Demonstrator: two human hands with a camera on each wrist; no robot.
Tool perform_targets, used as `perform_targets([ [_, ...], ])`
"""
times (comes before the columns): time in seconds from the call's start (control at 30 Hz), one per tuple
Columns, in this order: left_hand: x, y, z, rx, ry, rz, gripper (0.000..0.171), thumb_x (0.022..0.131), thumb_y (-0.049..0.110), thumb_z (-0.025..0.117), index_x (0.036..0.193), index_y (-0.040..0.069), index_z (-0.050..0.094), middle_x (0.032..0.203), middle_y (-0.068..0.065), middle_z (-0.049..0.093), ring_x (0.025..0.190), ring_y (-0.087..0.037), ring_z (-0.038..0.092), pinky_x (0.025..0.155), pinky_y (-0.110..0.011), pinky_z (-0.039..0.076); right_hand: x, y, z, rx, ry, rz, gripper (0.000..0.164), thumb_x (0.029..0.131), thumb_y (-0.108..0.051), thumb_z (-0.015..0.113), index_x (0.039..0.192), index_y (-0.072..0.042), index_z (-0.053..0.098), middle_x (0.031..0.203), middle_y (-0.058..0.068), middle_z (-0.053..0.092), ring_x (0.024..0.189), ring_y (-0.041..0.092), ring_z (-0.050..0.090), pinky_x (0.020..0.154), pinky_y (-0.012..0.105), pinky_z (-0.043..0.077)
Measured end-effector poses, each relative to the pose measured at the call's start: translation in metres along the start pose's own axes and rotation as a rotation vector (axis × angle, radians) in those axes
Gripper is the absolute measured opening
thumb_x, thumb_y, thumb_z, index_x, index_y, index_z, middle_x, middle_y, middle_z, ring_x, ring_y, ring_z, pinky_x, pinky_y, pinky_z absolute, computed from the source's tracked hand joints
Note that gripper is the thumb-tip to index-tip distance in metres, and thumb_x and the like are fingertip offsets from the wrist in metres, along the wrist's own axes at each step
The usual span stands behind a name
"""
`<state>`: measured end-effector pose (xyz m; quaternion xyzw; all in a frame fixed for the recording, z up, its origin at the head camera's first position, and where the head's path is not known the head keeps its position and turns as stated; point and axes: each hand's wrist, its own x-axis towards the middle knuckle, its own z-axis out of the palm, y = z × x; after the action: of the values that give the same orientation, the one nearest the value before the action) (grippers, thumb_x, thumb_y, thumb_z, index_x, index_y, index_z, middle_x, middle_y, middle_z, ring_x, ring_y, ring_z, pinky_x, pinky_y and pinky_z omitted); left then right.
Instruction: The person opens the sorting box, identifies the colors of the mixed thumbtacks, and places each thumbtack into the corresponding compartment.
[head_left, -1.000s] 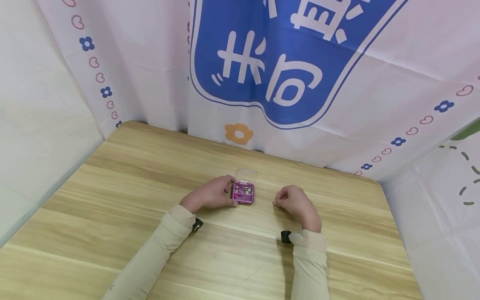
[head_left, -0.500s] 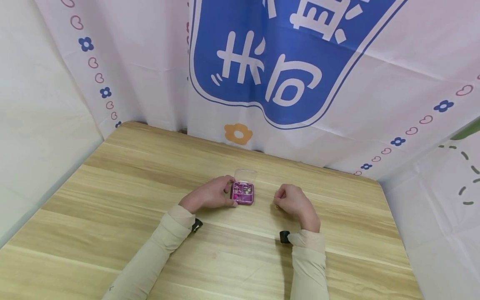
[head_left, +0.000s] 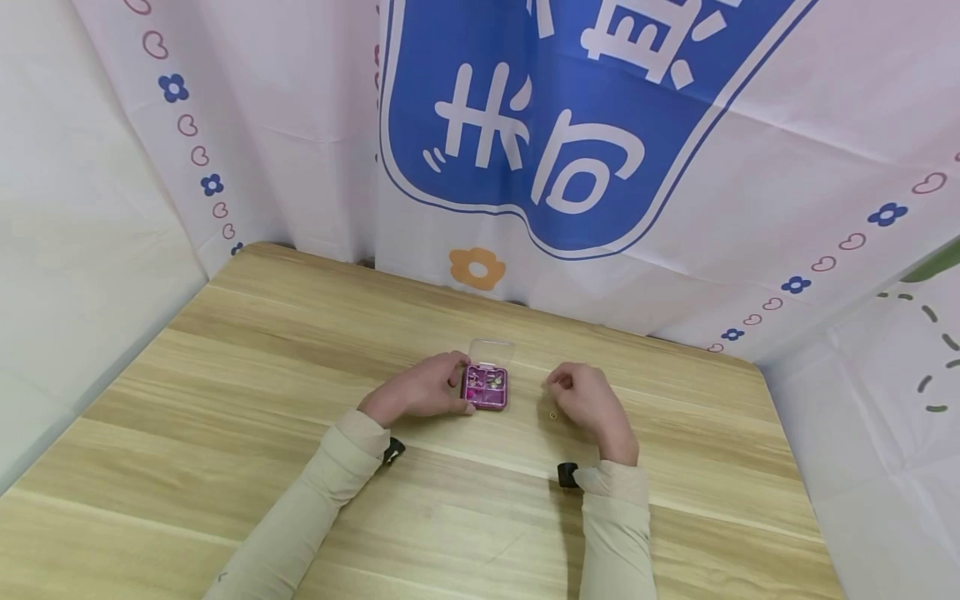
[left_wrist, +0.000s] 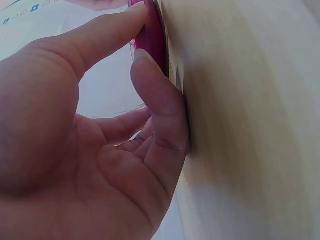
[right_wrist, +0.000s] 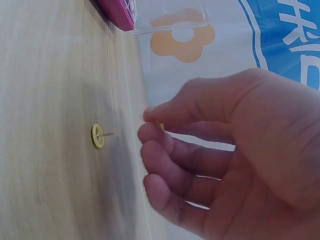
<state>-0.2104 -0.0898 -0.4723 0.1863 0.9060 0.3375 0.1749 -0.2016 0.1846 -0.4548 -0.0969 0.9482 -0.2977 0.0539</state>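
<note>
A small purple-pink box with several compartments lies on the table, its transparent lid raised at the far side. Small shiny pieces are in its far compartments and something bright pink in the near left one. My left hand holds the box's left side between thumb and fingers. To the right, my right hand is raised off the table, pinching a tiny gold piece between thumb and index finger; it is mostly hidden, perhaps an earring back. Below the fingertips, a gold ring-shaped stud earring lies with its post sticking up.
The wood-grain table ends at a white curtain with a blue printed sign behind the box. A white wall stands at the left. Black wrist straps show at both cuffs.
My right hand has lifted and drawn slightly away from the earring, leaving it on the table where it was first at the fingertips. My left hand and the box have stayed put.
</note>
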Motion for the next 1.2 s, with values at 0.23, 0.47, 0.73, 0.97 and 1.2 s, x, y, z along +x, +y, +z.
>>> perform_targets([
  [0.23,0.000,0.000,0.000,-0.003,0.004,0.004,0.081,0.071,0.034,0.081,0.135,0.005,0.040,0.099,-0.007,0.056,0.081,-0.016,0.054,0.077,-0.036,0.050,0.001,-0.002,-0.002,0.022,0.044,-0.006,0.012,0.087,-0.010,0.060,0.094,-0.005,0.068,0.083,0.005,0.066,0.075,0.019,0.058,0.070,0.039,0.052],
  [0.47,0.000,0.000,0.000,-0.006,0.003,0.005,0.081,0.072,0.035,0.080,0.135,0.005,0.039,0.100,-0.006,0.056,0.082,-0.016,0.054,0.077,-0.036,0.050,0.003,-0.005,0.000,0.044,0.093,-0.050,0.012,0.088,-0.010,0.061,0.096,-0.004,0.067,0.081,0.004,0.065,0.072,0.017,0.058,0.067,0.038,0.052],
  [0.73,0.000,0.000,0.000,-0.001,0.004,0.006,0.081,0.072,0.035,0.080,0.136,0.005,0.039,0.100,-0.005,0.056,0.083,-0.016,0.054,0.078,-0.036,0.050,0.006,-0.014,0.005,0.050,0.147,-0.095,0.011,0.086,-0.009,0.063,0.095,-0.004,0.069,0.076,0.003,0.062,0.066,0.017,0.055,0.061,0.036,0.050],
  [0.97,0.000,-0.001,0.000,-0.003,0.002,0.001,0.082,0.072,0.036,0.080,0.136,0.006,0.038,0.101,-0.005,0.055,0.085,-0.017,0.054,0.080,-0.037,0.049,0.009,-0.020,0.009,0.057,0.154,-0.105,0.010,0.086,-0.006,0.062,0.093,-0.004,0.068,0.078,0.003,0.063,0.070,0.017,0.056,0.064,0.035,0.052],
  [1.2,0.000,0.000,0.000,0.007,0.001,0.002,0.082,0.072,0.035,0.080,0.136,0.005,0.039,0.100,-0.005,0.056,0.084,-0.017,0.054,0.080,-0.037,0.049,0.008,-0.024,0.011,0.066,0.131,-0.093,0.008,0.086,-0.007,0.063,0.092,-0.004,0.068,0.078,0.002,0.063,0.070,0.015,0.057,0.064,0.034,0.053],
])
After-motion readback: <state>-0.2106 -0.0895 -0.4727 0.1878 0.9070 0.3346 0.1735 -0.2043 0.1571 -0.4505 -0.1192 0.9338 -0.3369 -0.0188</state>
